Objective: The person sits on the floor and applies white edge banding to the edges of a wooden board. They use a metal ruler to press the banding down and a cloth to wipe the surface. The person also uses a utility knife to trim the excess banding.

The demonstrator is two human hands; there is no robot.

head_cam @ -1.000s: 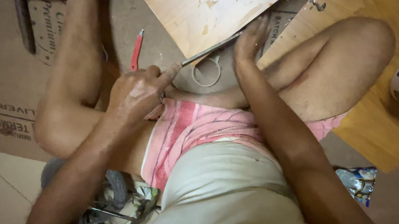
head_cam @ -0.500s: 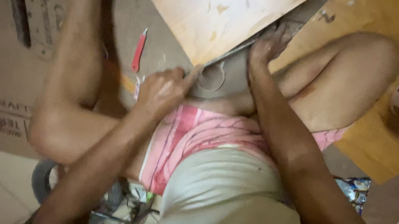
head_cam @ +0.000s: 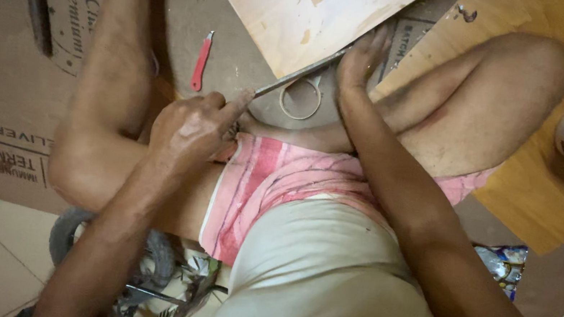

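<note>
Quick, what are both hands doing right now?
Left hand: closed on the end of a thin metal strip.
Right hand: open, pressing flat on the plywood board's edge.

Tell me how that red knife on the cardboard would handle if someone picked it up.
The red knife looks slim and small, so probably light and stiff. It lies flat on the cardboard, apart from the left hand, so it is unlikely to roll. Its smooth-looking handle might be a little slippery; whether a blade is out is too small to tell.
</note>
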